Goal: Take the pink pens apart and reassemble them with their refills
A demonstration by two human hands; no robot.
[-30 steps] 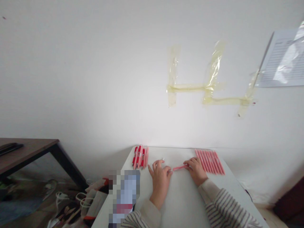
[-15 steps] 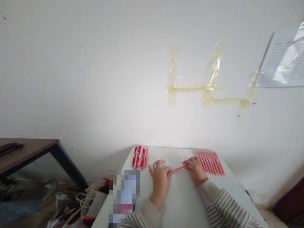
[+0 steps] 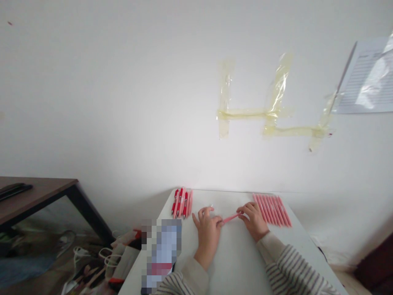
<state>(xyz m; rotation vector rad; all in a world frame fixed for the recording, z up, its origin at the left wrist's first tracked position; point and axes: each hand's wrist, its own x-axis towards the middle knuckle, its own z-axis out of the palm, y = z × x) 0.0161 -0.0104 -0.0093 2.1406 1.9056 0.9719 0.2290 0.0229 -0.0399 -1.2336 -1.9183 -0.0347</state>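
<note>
On the far left I have a brown desk [image 3: 46,187], with bags [image 3: 124,260] on the floor to its right. At the left edge of the white table [image 3: 236,262], pixelation covers a flat item [image 3: 164,250], so I can't read anything there. Beyond it lie red and pink pens [image 3: 182,203]; any print on them is too small for me. My left hand [image 3: 208,231] pinches the left end of a pink pen [image 3: 231,218] between thumb and forefinger, its other fingers spread. The pen slants across mid-table to my right hand [image 3: 254,219], whose fingertips pinch the right end. Just right of that, pink pens [image 3: 272,210] lie in a neat row, their pale marks illegible. High on the right wall, a taped sheet [image 3: 367,82] carries ruled lines and tiny print I can't make out.
</note>
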